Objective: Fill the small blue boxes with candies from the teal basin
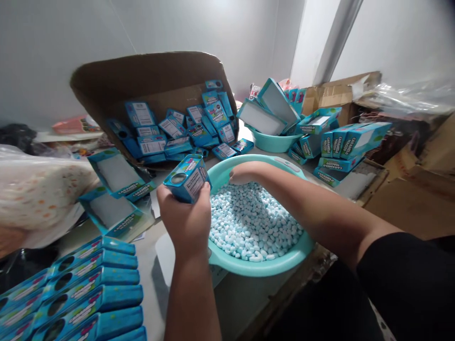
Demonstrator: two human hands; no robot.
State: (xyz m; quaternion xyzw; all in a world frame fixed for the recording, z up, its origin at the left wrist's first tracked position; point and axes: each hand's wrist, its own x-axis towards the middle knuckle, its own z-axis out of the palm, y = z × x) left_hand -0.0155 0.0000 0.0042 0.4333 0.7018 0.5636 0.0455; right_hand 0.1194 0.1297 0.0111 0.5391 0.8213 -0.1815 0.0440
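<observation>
My left hand (186,220) is wrapped round a small blue candy box (188,179) with an oval window, held tilted at the left rim of a turquoise basin (259,269). Small pale blue and white candies (252,227) fill much of the basin. My right hand (246,173) reaches across the basin to its far left inner wall, above the candies. Its fingers are curled in, and whatever they hold is hidden. Just beyond the basin, a couple of blue boxes (224,151) lie near its far rim.
A tipped cardboard carton (149,71) of blue boxes stands behind. Rows of blue boxes (103,277) fill the front left, beside display trays (112,208) and a clear bag of candies (42,189). More trays (341,163) and a second basin (275,142) stand back right.
</observation>
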